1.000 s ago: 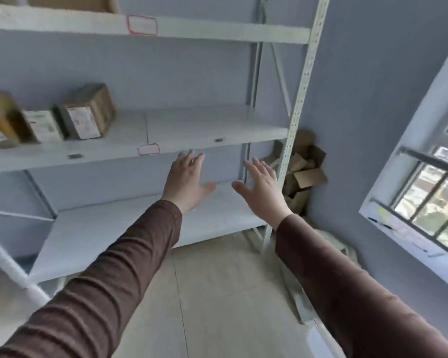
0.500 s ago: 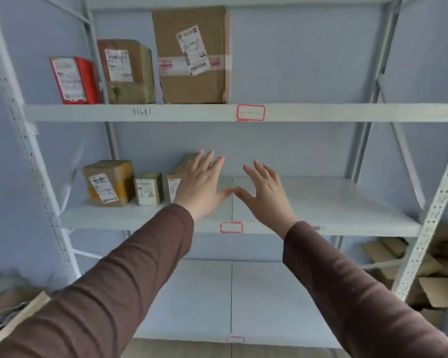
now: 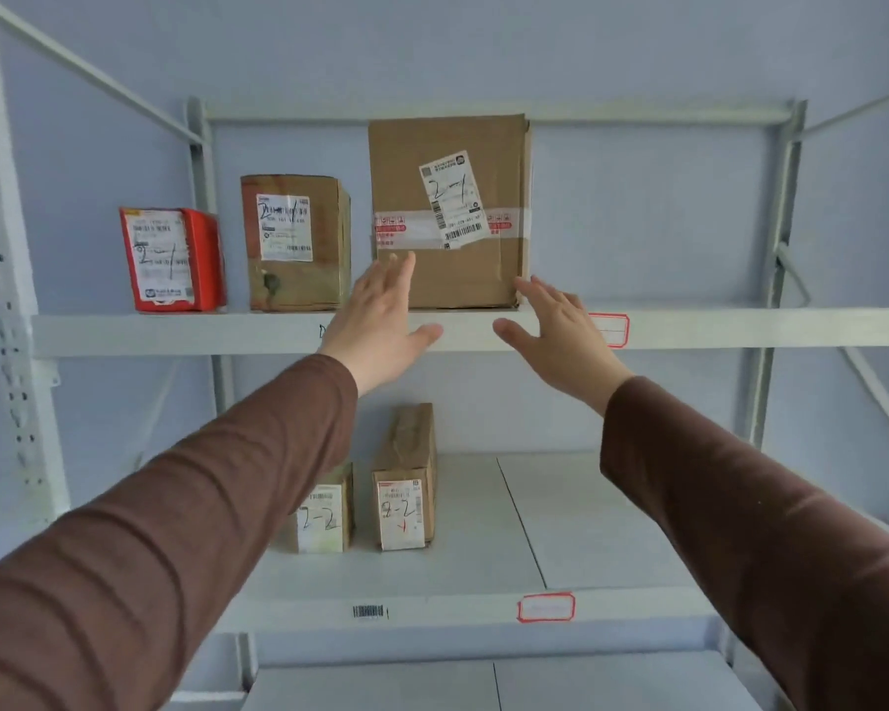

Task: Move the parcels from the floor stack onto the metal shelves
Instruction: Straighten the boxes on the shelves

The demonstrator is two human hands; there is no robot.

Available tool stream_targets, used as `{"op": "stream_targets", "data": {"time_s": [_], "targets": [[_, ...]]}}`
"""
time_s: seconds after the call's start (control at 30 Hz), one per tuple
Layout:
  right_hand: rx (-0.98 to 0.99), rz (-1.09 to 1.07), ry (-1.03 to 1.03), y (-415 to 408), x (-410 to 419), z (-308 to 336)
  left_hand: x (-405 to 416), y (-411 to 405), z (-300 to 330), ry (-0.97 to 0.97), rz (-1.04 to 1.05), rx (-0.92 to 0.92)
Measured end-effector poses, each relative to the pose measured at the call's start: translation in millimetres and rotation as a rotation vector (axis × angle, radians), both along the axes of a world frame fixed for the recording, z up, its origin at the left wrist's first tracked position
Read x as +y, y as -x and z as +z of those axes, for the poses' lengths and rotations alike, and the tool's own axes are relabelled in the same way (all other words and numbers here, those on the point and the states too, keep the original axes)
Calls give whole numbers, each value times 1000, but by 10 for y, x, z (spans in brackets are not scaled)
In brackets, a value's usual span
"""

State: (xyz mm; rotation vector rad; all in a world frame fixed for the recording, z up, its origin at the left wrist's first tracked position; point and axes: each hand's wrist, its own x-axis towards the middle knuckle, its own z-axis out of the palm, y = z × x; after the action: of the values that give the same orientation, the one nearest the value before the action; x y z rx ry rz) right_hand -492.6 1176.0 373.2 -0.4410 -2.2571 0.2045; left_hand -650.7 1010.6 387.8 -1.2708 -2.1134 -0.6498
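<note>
A large brown parcel (image 3: pixel 447 197) with a white label stands on the upper metal shelf (image 3: pixel 227 331). To its left stand a smaller brown parcel (image 3: pixel 296 243) and a red parcel (image 3: pixel 170 259). My left hand (image 3: pixel 381 325) is raised with straight fingers at the large parcel's lower left corner. My right hand (image 3: pixel 560 336) is raised flat at its lower right corner. Neither hand holds anything. Whether the fingertips touch the parcel is unclear. Two small labelled parcels (image 3: pixel 404 479) stand on the middle shelf (image 3: pixel 586 531), partly behind my left sleeve.
White uprights (image 3: pixel 6 300) and diagonal braces frame the shelving against a blue wall. The upper shelf's right half and the middle shelf's right half hold nothing. A lower shelf (image 3: pixel 586 679) shows at the bottom. The floor stack is out of view.
The view has swung left and up from the lower shelves to the upper shelf. Both hands have risen from the middle shelf level to the large parcel's base, staying flat.
</note>
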Motion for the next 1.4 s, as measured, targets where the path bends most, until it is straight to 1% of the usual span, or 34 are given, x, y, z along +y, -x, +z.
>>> {"op": "stream_targets", "data": {"time_s": [0.1, 0.23, 0.4, 0.5, 0.6, 0.67, 0.8, 0.93, 1.07, 1.13, 1.27, 1.33, 1.4], "targets": [[-4, -27, 82, 239, 71, 237, 80, 464, 238, 9, -37, -124], [-8, -73, 203, 526, 328, 486, 294, 895, 474, 63, 13, -241], [-18, -107, 381, 879, 800, 731, 605, 1280, 684, 24, 65, -407], [-60, -102, 449, 1061, 1121, 813, 774, 1441, 740, -11, 72, -508], [-87, -69, 528, 1235, 1360, 840, 929, 1600, 769, 2, 70, -538], [-64, -20, 569, 1355, 1475, 835, 1024, 1697, 786, 16, 78, -535], [-48, -12, 597, 1538, 1679, 856, 1224, 1858, 812, 58, 92, -538], [-112, -40, 617, 1664, 1824, 926, 1434, 1976, 860, 70, 82, -557], [-202, -74, 587, 1795, 2008, 970, 1583, 2036, 900, 96, 95, -582], [-199, -81, 582, 1840, 2098, 971, 1624, 2060, 904, 93, 96, -584], [-223, -111, 580, 1791, 1991, 999, 1613, 2054, 888, 80, 85, -624], [-194, -153, 598, 1748, 1920, 1004, 1557, 2027, 887, 84, 54, -674], [-162, -204, 511, 1751, 1842, 1012, 1403, 1910, 883, 81, 15, -668]]}}
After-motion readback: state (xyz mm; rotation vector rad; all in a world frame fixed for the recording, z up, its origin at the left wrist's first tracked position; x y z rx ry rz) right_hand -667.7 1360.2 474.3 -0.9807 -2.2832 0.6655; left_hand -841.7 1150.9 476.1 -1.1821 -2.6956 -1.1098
